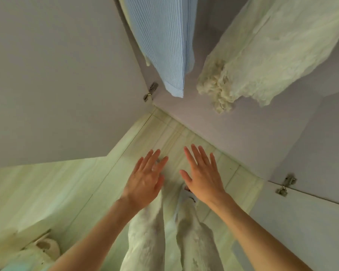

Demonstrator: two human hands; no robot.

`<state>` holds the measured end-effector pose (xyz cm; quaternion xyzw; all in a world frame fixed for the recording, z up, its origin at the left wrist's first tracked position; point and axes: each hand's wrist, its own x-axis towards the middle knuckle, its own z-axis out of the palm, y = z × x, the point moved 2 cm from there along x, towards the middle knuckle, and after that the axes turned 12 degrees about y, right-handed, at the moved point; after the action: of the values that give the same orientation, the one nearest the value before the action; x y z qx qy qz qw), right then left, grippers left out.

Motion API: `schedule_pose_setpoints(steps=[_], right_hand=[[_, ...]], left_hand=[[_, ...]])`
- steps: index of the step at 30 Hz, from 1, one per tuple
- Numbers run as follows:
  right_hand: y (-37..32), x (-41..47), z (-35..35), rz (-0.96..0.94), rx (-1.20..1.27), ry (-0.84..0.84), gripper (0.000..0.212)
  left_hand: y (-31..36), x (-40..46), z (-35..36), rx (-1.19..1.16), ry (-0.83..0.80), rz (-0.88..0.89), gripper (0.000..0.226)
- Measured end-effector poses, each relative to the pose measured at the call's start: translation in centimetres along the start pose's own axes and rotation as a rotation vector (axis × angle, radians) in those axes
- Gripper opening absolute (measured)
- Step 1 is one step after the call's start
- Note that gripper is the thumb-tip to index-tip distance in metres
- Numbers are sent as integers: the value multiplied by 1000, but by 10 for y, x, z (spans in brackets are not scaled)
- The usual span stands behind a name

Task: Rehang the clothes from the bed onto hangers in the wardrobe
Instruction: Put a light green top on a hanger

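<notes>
Wardrobe: striped shirt (165, 44) hangs left of fleecy garment (270, 49), the two apart.
Door (57, 75): stands left of the shirt.
Hands: left hand (146, 179) and right hand (203, 173) side by side over the floor (47, 192), below the garments.

A pale, cream-green tiled floor (47, 192) with thin dark grout lines fills the lower half of the view and serves as the landmark. Above and to the left of it swings a plain, matte, grey-lilac cupboard door (57, 75), its lower edge running across the tiles. A small silver metal hinge (150, 92) sits at that door's inner edge, just above the floor's far corner. To the right of the floor stands a second grey-lilac door panel (311, 222), bearing another silver metal hinge (285, 184) near its top edge. At the floor's lower-left corner lies a fluffy cream slipper (45, 249). Light is soft and even, with a faint greenish cast.
</notes>
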<state>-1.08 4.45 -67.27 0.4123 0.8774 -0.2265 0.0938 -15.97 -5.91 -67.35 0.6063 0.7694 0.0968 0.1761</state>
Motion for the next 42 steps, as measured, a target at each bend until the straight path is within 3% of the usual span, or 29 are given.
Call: schedule_pose_setpoints(steps=[7,13,20,29,38,42], right_hand=[[-53,-55,-32,-71,-7,-23,64],[-110,-105,-67,-184,-42,-59,65],[-222,-176,-45,-371,20,-79,67],[-390,-247,-30,-890,-80,-234,64],[-462,-345,-24,-1370,-216,-449,64],[-515,-376,-9,-1519,-239,-463,63]], left_hand=[[6,-119,-46,-87,53,-323,47],[19,-175,-97,-146,166,-437,46],[13,-305,-141,-194,331,-679,50],[18,-505,-178,-149,599,-1318,47],[100,-596,-199,-224,911,-1826,55],[125,-635,-188,-246,1031,-1976,46]])
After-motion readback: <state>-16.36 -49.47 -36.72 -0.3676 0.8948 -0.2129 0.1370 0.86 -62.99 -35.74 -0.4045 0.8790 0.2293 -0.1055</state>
